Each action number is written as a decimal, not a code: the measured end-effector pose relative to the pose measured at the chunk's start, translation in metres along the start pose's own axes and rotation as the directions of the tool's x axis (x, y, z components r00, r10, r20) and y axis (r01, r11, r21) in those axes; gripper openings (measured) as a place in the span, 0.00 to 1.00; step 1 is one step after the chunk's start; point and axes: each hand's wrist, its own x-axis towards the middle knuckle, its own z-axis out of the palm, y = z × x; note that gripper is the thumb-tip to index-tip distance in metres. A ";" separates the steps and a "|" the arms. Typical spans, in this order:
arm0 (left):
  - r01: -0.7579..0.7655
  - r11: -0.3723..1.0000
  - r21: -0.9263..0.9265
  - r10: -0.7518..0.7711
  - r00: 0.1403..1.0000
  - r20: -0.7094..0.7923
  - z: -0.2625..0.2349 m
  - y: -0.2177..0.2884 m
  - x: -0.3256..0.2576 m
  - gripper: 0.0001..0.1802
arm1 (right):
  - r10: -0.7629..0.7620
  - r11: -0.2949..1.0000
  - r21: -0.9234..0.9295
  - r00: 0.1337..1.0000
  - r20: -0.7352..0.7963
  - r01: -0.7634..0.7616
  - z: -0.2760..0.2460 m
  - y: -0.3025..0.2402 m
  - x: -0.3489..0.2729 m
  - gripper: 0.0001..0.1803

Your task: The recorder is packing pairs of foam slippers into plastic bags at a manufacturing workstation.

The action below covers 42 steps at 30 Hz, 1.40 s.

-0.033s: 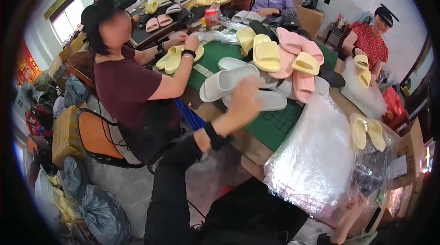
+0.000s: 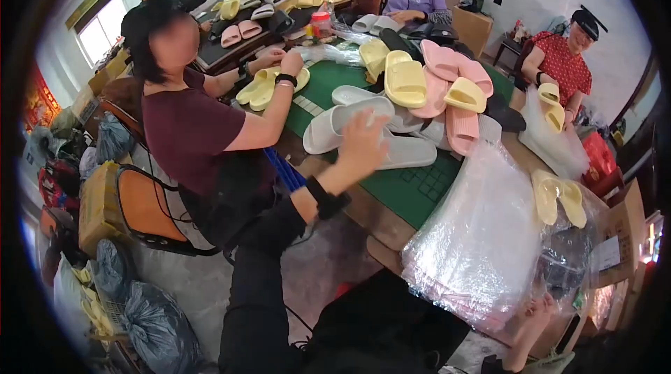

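Note:
My left hand (image 2: 362, 145) is raised over a pair of grey slippers, fingers spread and a little blurred. Behind it one grey slipper (image 2: 325, 133) is partly covered by the fingers; a second grey slipper (image 2: 416, 153) lies just to the right on the green mat (image 2: 412, 199). Whether the fingertips touch the slippers I cannot tell. At the lower right, my right hand (image 2: 538, 314) rests by the edge of a stack of clear plastic bags (image 2: 475, 241), its fingers loosely bent and apart, with nothing visible in them.
Yellow slippers (image 2: 405, 80) and pink slippers (image 2: 461, 126) are piled beyond the grey ones. A yellow pair (image 2: 559, 199) lies on clear plastic at the right. To the left a person (image 2: 192, 122) handles yellow slippers; another person (image 2: 559, 59) bags a yellow pair. Black plastic bags (image 2: 164, 332) lie on the floor.
My left hand has shifted slightly left and its fingers look more spread. My right hand and the slippers have hardly moved.

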 end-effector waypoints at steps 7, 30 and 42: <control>0.010 0.884 0.467 -0.159 0.947 0.280 0.004 -0.088 0.000 0.30 | -0.041 0.999 -0.009 0.942 0.333 0.047 0.054 -0.017 -0.019 0.20; -0.563 0.802 0.200 0.383 0.742 0.550 0.005 -0.086 0.015 0.51 | -0.046 0.838 -0.369 0.726 0.686 0.402 0.110 -0.032 -0.043 0.24; -0.490 0.862 0.127 0.342 0.748 0.569 0.034 -0.055 0.020 0.18 | -0.170 0.478 -0.448 0.580 0.797 0.756 0.109 -0.014 -0.042 0.32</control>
